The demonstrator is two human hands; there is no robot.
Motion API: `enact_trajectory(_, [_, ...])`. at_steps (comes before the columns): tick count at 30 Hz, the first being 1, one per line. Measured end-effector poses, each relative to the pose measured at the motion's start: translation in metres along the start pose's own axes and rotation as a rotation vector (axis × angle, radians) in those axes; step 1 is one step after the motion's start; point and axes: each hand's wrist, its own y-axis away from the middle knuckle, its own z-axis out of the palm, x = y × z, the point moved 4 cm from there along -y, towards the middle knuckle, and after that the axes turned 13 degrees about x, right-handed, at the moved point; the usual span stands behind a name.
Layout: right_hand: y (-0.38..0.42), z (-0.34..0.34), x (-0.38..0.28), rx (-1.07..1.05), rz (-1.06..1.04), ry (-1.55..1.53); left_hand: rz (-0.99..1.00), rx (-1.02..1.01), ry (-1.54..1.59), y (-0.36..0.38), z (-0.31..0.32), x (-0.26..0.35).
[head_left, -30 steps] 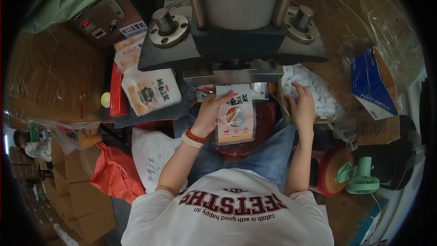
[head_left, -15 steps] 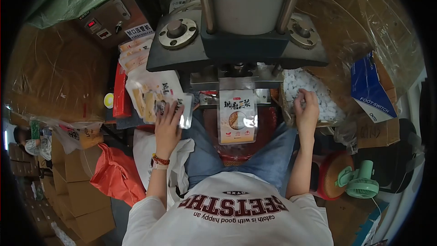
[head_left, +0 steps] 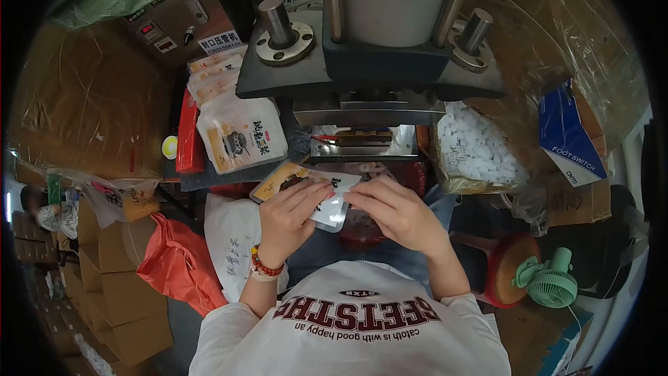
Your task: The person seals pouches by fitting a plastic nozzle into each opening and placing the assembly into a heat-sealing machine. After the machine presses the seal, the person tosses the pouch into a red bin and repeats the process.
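In front of my body, my left hand grips a printed stand-up pouch, orange and white with a clear, shiny end. The pouch is tilted above my lap. My right hand is closed, its fingertips pinched together at the pouch's right corner. Whatever sits inside that pinch is hidden by the fingers. More pouches of the same print lie in a stack to the left. On the right, small white plastic pieces fill an open box.
Ahead stands a press machine with metal jaws above a lit slot. A red box borders the pouch stack. To the right are a blue foot-switch carton and a green fan. A red bag lies at left.
My left hand brought a pouch from the stack to the middle. My right hand left the white pieces and met it. The pouch hanging at the jaws is gone; the machine's posts protrude higher.
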Motion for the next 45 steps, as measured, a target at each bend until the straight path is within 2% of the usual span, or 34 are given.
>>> enact_trajectory(1, [0.000,-0.002,0.002,0.000,0.000,0.001,-0.021,-0.082,0.069,0.000,0.001,0.001])
enact_trajectory(3, [0.000,-0.004,0.003,-0.046,-0.068,0.075,-0.050,-0.109,0.132,0.005,0.013,-0.001])
enact_trajectory(4, [-0.001,-0.003,0.002,-0.044,-0.065,0.079,-0.279,-0.227,0.313,0.010,0.029,-0.007])
enact_trajectory(5, [-0.004,-0.004,0.004,0.051,0.004,0.154,-0.509,-0.343,0.492,0.017,0.047,-0.012])
enact_trajectory(6, [-0.004,-0.007,0.007,0.146,0.075,0.228,-0.506,-0.343,0.496,0.023,0.063,-0.017])
enact_trajectory(8, [0.005,-0.015,0.012,0.217,0.119,0.213,-1.075,-0.380,0.857,0.043,0.100,-0.030])
enact_trajectory(9, [0.010,-0.022,0.015,0.285,0.166,0.193,-1.200,-0.268,1.070,0.035,0.106,-0.025])
enact_trajectory(10, [0.011,-0.030,0.013,0.393,0.104,0.172,-1.197,-0.272,1.074,0.025,0.106,-0.024])
enact_trajectory(13, [0.025,-0.042,0.013,0.356,0.185,0.092,-1.321,-0.233,1.231,0.000,0.115,-0.032])
enact_trajectory(16, [0.028,-0.038,0.007,0.370,0.132,0.018,-1.347,-0.192,1.266,-0.010,0.126,-0.046])
enact_trajectory(18, [0.027,-0.031,0.002,0.389,0.118,-0.041,-1.349,-0.208,1.301,-0.011,0.129,-0.045])
enact_trajectory(21, [0.012,-0.028,-0.022,0.286,0.053,-0.366,-1.348,-0.182,1.301,-0.012,0.129,-0.042])
enact_trajectory(22, [0.005,-0.031,-0.027,0.291,0.058,-0.364,-1.355,-0.192,1.294,-0.010,0.131,-0.045])
enact_trajectory(24, [-0.012,-0.032,-0.051,0.111,-0.265,-0.623,-1.367,-0.213,1.284,-0.004,0.134,-0.052])
enact_trajectory(26, [-0.040,-0.047,-0.086,0.208,-0.515,-0.717,-1.316,-0.301,1.065,0.003,0.130,-0.065])
enact_trajectory(27, [-0.042,-0.050,-0.091,0.208,-0.513,-0.717,-1.317,-0.301,1.065,0.005,0.122,-0.067])
enact_trajectory(29, [-0.049,-0.055,-0.098,0.213,-0.505,-0.684,-1.153,-0.165,0.762,0.005,0.096,-0.082])
enact_trajectory(30, [-0.052,-0.056,-0.100,0.210,-0.503,-0.675,-1.155,-0.152,0.759,0.008,0.089,-0.094])
enact_trajectory(32, [-0.056,-0.057,-0.104,0.197,-0.488,-0.663,-0.833,0.216,0.357,0.009,0.060,-0.123])
enact_trajectory(34, [-0.058,-0.057,-0.107,0.179,-0.471,-0.652,-0.313,0.411,-0.330,-0.009,0.029,-0.129])
enact_trajectory(35, [-0.059,-0.056,-0.107,0.173,-0.470,-0.645,-0.320,0.420,-0.340,-0.015,0.028,-0.134])
enact_trajectory(37, [-0.065,-0.055,-0.107,0.161,-0.485,-0.630,-0.277,0.303,-0.743,-0.032,0.025,-0.145])
enact_trajectory(38, [-0.057,-0.060,-0.093,0.234,-0.485,-0.561,-0.295,0.179,-0.784,-0.021,0.043,-0.183])
enact_trajectory(39, [-0.041,-0.067,-0.072,0.306,-0.486,-0.496,-0.298,0.204,-0.793,-0.018,0.048,-0.190])
enact_trajectory(42, [0.014,-0.080,-0.001,0.888,0.386,0.043,-0.341,0.286,-0.760,-0.019,0.056,-0.187])
enact_trajectory(44, [0.025,-0.097,0.063,0.774,0.633,0.298,-0.379,0.322,-0.702,-0.015,0.055,-0.180])
enact_trajectory(45, [0.036,-0.102,0.092,0.553,0.764,0.449,-0.388,0.322,-0.718,-0.012,0.050,-0.173])
